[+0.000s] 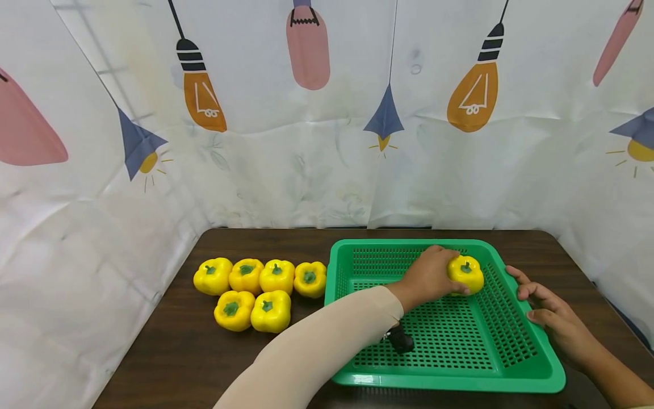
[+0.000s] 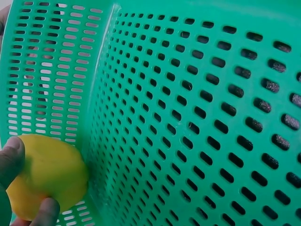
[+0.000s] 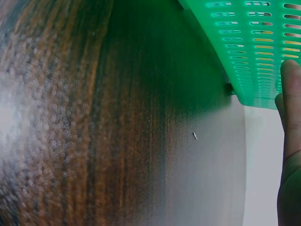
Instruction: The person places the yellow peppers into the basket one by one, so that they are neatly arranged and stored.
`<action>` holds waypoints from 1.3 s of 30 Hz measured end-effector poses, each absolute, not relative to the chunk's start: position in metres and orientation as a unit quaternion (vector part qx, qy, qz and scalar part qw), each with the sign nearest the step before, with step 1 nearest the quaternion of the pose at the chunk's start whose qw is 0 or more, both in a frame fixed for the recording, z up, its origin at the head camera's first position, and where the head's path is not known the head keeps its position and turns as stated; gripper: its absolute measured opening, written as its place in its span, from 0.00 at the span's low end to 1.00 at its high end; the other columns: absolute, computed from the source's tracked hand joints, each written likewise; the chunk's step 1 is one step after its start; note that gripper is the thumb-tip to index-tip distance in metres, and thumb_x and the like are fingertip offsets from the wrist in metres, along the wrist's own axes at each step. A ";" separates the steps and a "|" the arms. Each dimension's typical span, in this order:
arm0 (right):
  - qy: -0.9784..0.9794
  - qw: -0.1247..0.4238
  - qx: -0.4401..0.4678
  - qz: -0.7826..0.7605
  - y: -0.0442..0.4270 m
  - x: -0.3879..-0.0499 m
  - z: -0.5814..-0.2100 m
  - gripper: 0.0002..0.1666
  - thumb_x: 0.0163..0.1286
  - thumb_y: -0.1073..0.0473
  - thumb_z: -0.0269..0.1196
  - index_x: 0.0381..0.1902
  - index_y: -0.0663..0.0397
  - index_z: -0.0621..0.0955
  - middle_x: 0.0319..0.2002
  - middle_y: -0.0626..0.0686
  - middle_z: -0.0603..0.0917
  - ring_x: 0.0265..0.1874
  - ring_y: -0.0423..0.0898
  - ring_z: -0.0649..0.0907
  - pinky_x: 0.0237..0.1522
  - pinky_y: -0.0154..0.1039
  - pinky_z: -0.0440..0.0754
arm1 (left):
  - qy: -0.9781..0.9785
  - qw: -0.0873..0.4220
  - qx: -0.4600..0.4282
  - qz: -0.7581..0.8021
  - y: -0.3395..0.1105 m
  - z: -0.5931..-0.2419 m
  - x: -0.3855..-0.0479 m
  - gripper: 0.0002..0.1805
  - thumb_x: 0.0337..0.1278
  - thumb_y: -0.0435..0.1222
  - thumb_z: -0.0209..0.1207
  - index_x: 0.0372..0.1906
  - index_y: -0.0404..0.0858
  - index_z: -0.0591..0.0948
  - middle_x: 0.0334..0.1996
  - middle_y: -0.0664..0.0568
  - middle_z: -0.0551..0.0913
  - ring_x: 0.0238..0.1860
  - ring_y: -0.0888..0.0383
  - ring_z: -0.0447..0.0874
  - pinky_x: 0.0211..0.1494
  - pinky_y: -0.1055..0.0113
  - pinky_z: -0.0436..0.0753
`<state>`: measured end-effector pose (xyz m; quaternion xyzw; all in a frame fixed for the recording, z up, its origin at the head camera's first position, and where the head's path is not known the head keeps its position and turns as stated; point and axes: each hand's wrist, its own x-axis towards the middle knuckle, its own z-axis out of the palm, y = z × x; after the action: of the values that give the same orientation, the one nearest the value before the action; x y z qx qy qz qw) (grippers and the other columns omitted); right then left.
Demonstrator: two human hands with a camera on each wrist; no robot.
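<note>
- One creased white sheet [image 1: 306, 170] began at the far left and spanned the background, its matte surface printed with flat pink, blue and orange lamp shapes.
- Below it, the table [image 1: 168, 363] showed dark brown wood grain; the right wrist view brought out its streaks, a glossy glare and a small pale fleck [image 3: 194, 136].
- Six yellow bell peppers [image 1: 273, 284] sat on the wood left of the basket, four in a back row and two in front, all smooth, shiny and bluntly lobed, with short green stems.
- Next came a smooth beige sleeve [image 1: 327, 338], slanting up from the bottom edge, a small black device [image 1: 401, 339] at its wrist end.
- The green basket [image 1: 449, 382] was a shallow plastic rectangle with rounded corners, a broad glossy rim, and rows of narrow slots piercing its floor and walls.
- Inside it, the left hand [image 1: 431, 277] pinched a seventh pepper [image 1: 469, 275] between thumb and fingers.
- That rounded pepper was near the basket's far right corner, close to the slotted side wall; whether it touched the floor could not be told.
- Farthest right, the right hand [image 1: 559, 324] had its fingers loosely spread, tips touching the outside of the rim; the right wrist view showed one finger extended against the slotted wall.
</note>
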<state>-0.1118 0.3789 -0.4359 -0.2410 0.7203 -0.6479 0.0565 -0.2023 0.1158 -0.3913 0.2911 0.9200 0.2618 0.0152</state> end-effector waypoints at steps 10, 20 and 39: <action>0.720 0.057 -0.237 -0.650 0.379 -0.112 -0.437 0.21 0.70 0.80 0.38 0.49 0.55 0.68 0.81 0.43 0.48 0.71 0.30 0.59 0.50 0.34 0.83 | 0.926 0.013 0.290 0.240 0.119 -0.391 -0.201 0.40 0.47 0.54 0.78 0.67 0.48 0.79 0.55 0.62 0.79 0.52 0.69 0.75 0.50 0.82 0.73; 0.717 0.060 -0.238 -0.652 0.379 -0.112 -0.436 0.21 0.71 0.80 0.38 0.49 0.54 0.68 0.81 0.42 0.48 0.71 0.30 0.60 0.49 0.35 0.83 | 0.930 0.027 0.287 0.226 0.121 -0.391 -0.200 0.43 0.47 0.55 0.78 0.70 0.51 0.77 0.58 0.61 0.77 0.53 0.69 0.75 0.51 0.79 0.74; 0.719 0.058 -0.241 -0.649 0.379 -0.111 -0.435 0.20 0.72 0.79 0.38 0.50 0.55 0.69 0.81 0.43 0.47 0.71 0.29 0.58 0.53 0.32 0.80 | 0.921 0.034 0.313 0.228 0.100 -0.373 -0.204 0.43 0.50 0.52 0.77 0.72 0.50 0.75 0.63 0.58 0.76 0.59 0.66 0.76 0.58 0.77 0.74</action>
<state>-0.1108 0.3785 -0.4348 -0.2408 0.7194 -0.6489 0.0583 -0.2036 0.0997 -0.3726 0.3135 0.9213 0.2276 0.0341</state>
